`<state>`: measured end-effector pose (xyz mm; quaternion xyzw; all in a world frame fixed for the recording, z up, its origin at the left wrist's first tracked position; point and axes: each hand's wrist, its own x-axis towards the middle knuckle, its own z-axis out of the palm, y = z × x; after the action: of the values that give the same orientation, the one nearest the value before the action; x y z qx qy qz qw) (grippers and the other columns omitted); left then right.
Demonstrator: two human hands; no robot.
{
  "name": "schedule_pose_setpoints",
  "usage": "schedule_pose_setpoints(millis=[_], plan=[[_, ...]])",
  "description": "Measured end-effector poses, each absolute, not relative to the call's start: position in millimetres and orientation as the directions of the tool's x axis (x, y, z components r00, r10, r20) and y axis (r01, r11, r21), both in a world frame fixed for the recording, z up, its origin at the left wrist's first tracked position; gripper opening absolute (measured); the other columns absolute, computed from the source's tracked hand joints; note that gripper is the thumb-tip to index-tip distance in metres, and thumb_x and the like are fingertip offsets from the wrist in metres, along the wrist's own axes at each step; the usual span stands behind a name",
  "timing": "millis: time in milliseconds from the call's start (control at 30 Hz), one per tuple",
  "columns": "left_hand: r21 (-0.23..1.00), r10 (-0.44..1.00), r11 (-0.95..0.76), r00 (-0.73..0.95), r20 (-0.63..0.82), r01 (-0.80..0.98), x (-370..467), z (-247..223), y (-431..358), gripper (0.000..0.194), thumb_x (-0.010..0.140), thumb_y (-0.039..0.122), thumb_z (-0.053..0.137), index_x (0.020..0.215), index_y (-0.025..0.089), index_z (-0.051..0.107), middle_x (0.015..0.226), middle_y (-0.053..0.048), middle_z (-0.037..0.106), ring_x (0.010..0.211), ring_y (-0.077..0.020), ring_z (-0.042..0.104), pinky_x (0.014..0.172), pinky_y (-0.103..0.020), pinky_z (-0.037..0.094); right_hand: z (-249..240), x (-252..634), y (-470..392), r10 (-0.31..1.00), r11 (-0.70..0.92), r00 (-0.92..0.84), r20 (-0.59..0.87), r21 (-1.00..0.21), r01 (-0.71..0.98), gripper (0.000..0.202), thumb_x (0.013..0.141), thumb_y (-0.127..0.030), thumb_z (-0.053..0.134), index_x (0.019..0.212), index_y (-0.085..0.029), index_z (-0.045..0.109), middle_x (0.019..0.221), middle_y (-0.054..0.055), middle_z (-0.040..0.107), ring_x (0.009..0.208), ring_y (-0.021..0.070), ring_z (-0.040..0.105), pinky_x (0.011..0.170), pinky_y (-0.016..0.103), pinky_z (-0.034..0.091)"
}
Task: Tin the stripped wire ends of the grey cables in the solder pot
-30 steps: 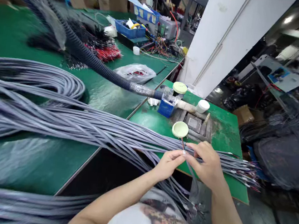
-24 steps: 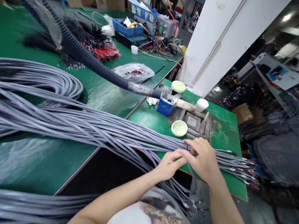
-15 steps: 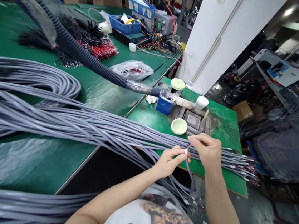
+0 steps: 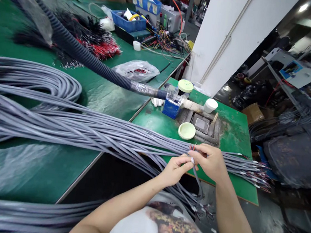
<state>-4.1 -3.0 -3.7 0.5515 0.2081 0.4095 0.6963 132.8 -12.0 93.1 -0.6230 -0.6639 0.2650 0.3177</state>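
At the desk (image 4: 235,133), left hand (image 4: 176,169) pinches cable (image 4: 197,178), right hand (image 4: 210,162) pinches wires (image 4: 192,147); I'd anchor cable firmly, work wires lightly.

Wkshp w/ cable bundles (image 4: 87,125), benches (image 4: 11,169)

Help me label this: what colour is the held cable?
The held cable is grey, best seen in the head view.

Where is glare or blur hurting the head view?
Head view: pale glare streaks the green table at lower left; a lamp shines bright at upper right; cables along the bottom left look smeared; wires at the right hand show colour, but fine detail is too small to tell.
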Motion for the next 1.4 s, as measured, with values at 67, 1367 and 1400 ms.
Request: schedule_pose_setpoints(millis=[67, 1367, 1400], plan=[[0.941, 0.814, 0.042, 0.558, 0.164, -0.337, -4, -5, -3, 0.030, 0.090, 0.036, 0.053, 0.085, 0.014, 0.073, 0.086, -0.007, 0.067, 0.087, -0.0194, 0.058, 0.088, -0.031, 0.042, 89, 128, -11, 0.991, 0.101, 0.001, 0.134, -0.753, 0.650, 0.023, 0.083, -0.029, 0.063, 0.064, -0.018, 0.069, 0.054, -0.002, 0.056, 0.050, 0.0105, 0.053, 0.051, 0.024, 0.040], [0.438, 0.769, 0.629, 0.596, -0.232, -0.642, 0, 9, 17, 0.031, 0.067, 0.030, 0.081, 0.090, 0.014, 0.068, 0.077, -0.001, 0.063, 0.065, -0.0072, 0.054, 0.065, -0.020, 0.043, 35, 145, -35, 0.676, 0.586, -0.193, 0.711, -0.359, 0.727, 0.048, 0.081, -0.011, 0.063, 0.124, -0.032, 0.060, 0.107, 0.005, 0.073, 0.102, 0.0260, 0.065, 0.085, 0.048, 0.054], [0.463, 0.770, 0.626, 0.593, -0.235, -0.628, -4, 11, 19, 0.034, 0.069, 0.031, 0.080, 0.096, 0.014, 0.068, 0.082, -0.002, 0.063, 0.066, -0.0073, 0.054, 0.064, -0.020, 0.043, 39, 147, -33, 0.683, 0.553, -0.135, 0.718, -0.387, 0.738, 0.046, 0.081, -0.011, 0.063, 0.122, -0.032, 0.062, 0.104, 0.005, 0.073, 0.100, 0.0259, 0.065, 0.084, 0.047, 0.054]])
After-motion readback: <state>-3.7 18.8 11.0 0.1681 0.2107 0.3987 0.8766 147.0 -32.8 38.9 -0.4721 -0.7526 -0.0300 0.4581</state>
